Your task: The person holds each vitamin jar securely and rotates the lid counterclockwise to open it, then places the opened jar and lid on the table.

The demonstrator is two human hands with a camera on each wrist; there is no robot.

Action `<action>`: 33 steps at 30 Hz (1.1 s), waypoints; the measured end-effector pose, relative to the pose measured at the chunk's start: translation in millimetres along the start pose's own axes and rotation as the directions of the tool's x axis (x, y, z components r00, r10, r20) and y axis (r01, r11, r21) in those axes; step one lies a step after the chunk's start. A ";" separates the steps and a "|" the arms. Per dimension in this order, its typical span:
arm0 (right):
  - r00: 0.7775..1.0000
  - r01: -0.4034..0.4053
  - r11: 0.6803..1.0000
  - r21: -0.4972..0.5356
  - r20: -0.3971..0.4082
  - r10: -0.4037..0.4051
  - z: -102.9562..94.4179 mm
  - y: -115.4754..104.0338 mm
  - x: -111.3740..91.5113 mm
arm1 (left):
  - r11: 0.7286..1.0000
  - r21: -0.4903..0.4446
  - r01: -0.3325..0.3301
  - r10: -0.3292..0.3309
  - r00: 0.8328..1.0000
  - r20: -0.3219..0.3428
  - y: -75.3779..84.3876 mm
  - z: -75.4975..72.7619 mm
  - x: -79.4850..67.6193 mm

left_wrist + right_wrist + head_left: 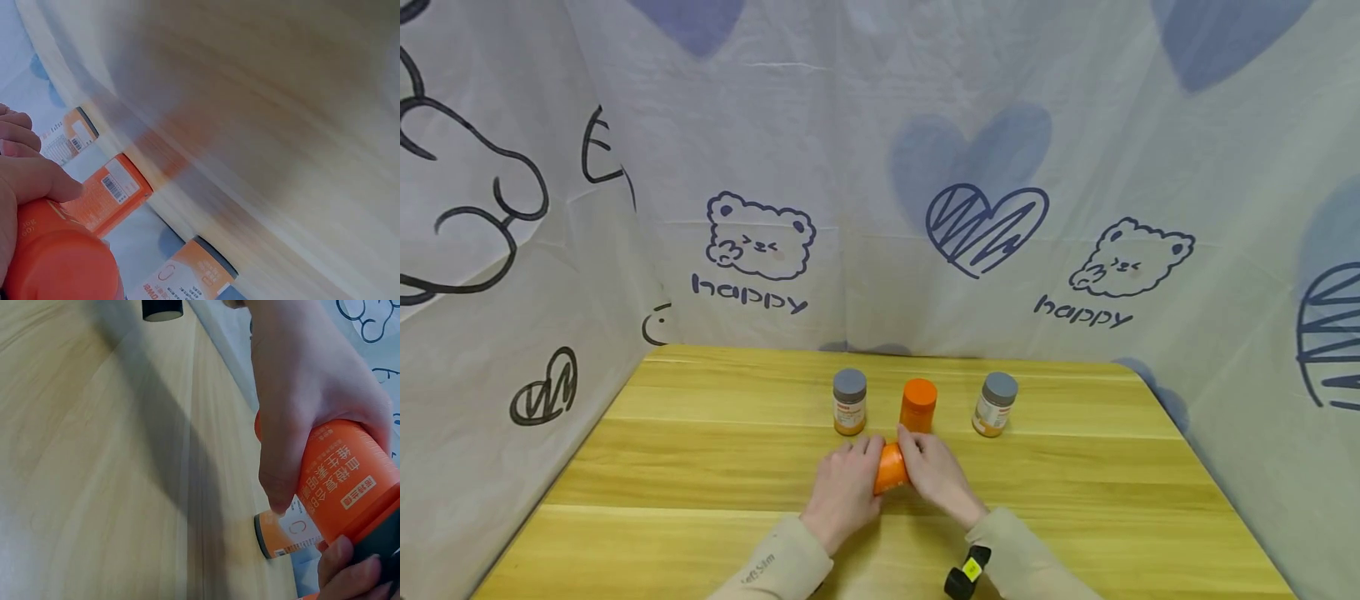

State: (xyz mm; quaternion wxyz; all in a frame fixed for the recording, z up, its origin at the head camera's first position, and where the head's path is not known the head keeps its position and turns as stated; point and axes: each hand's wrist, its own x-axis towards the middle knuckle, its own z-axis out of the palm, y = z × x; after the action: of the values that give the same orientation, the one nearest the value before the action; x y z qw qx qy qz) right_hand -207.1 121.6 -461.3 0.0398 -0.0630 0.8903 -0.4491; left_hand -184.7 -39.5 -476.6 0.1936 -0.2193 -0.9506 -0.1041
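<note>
An orange bottle (891,468) is held sideways between both hands over the table. My left hand (846,483) grips its body, the orange end (69,269) facing the left wrist camera. My right hand (936,471) curls its fingers (350,575) round the dark grey end, which the head view hides. White writing shows on the bottle's side in the right wrist view. Just behind the hands stands a second orange bottle with an orange lid (919,404).
A grey-capped bottle (849,402) stands behind the left hand, and another grey-capped bottle (995,404) farther right. All are on a wooden table (715,433). A printed white cloth (865,250) hangs behind it and at its sides.
</note>
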 end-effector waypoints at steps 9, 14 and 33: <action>0.996 0.047 0.996 -0.072 -0.067 -0.051 5.5 5.2 2.8 | 0.998 -0.062 -0.002 0.004 0.999 0.034 2.2 0.8 -0.5; 0.993 0.054 0.997 -0.061 -0.103 -0.060 6.2 4.5 3.2 | 0.995 -0.102 0.013 -0.008 0.999 0.047 3.4 2.3 1.7; 0.970 0.189 0.979 -0.078 -0.143 -0.199 4.1 1.0 1.7 | 0.961 -0.264 0.080 -0.050 0.992 0.118 3.7 -2.1 2.0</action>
State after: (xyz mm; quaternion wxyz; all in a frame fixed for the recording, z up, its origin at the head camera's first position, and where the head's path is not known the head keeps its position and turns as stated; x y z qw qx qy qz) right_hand -208.3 118.7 -464.5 -0.0732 -0.1172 0.8942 -0.4259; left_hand -184.0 -36.1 -473.5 0.1061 -0.2174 -0.9437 -0.2259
